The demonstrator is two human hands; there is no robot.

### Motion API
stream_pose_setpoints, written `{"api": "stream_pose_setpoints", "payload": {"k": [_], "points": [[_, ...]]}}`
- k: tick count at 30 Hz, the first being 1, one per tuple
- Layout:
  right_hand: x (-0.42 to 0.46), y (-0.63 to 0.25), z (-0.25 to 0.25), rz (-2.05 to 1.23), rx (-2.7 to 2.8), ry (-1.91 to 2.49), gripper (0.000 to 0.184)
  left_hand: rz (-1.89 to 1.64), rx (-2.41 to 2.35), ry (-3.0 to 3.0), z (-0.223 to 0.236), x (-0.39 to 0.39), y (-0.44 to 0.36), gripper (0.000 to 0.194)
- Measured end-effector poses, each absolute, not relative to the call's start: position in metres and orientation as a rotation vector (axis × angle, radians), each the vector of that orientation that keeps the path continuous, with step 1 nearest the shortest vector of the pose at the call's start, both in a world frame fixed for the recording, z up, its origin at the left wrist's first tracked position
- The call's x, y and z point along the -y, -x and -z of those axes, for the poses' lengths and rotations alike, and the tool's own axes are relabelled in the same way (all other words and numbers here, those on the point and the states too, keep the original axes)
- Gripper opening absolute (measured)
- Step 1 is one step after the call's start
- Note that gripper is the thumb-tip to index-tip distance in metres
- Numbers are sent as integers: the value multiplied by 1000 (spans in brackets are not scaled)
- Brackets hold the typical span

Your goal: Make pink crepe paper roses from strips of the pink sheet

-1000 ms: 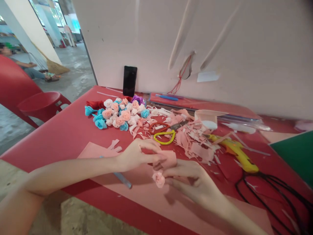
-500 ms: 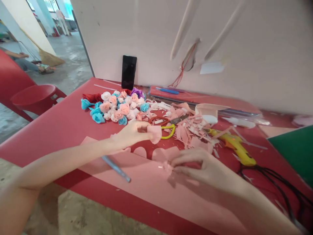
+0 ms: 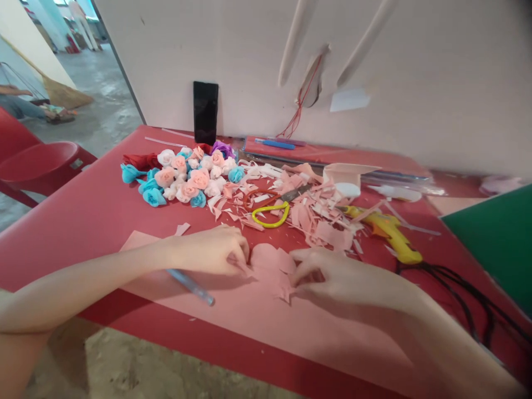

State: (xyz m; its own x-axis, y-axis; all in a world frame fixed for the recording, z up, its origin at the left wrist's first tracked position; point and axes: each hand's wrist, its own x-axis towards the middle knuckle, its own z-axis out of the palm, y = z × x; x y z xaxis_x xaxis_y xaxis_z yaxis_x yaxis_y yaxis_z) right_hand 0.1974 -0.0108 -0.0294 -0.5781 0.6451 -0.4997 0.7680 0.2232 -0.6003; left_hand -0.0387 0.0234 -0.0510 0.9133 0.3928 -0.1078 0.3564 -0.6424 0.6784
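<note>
My left hand [image 3: 224, 248] is low over a large pink paper sheet [image 3: 332, 332], its fingers closed round a small pink paper piece [image 3: 241, 266] that is partly hidden. To its right, my right hand [image 3: 322, 271] pinches a crumpled pink paper piece [image 3: 284, 291] just above the sheet. Between the hands lies a rounded pink paper petal [image 3: 266, 256] at the sheet's far edge. A translucent blue pen [image 3: 192, 287] rests on the sheet below my left wrist. Scissors with a yellow and a red handle loop [image 3: 270, 224] lie beyond the hands, blades partly covered by scraps.
Paper roses [image 3: 183, 180] in several colours are heaped at the back left, before a leaning black phone [image 3: 205, 112]. Pink scraps [image 3: 320, 216] spread across the middle. A yellow glue gun [image 3: 388, 233] with black cords lies right, near a green board [image 3: 494, 244]. A red chair [image 3: 41, 166] stands left.
My left hand has come down from near the scissors to the sheet with its paper piece, uncovering the yellow handle. My right hand stays close by with its piece. The view has shifted slightly.
</note>
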Motion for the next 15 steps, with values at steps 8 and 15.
{"api": "stream_pose_setpoints", "payload": {"k": [8, 15], "points": [[7, -196, 32, 1480, -2409, -1181, 22, 2, -584, -2481, 49, -18, 35, 19], [6, -198, 31, 1232, -2511, -1231, 25, -37, -571, -2466, 50, -19, 34, 21]]}}
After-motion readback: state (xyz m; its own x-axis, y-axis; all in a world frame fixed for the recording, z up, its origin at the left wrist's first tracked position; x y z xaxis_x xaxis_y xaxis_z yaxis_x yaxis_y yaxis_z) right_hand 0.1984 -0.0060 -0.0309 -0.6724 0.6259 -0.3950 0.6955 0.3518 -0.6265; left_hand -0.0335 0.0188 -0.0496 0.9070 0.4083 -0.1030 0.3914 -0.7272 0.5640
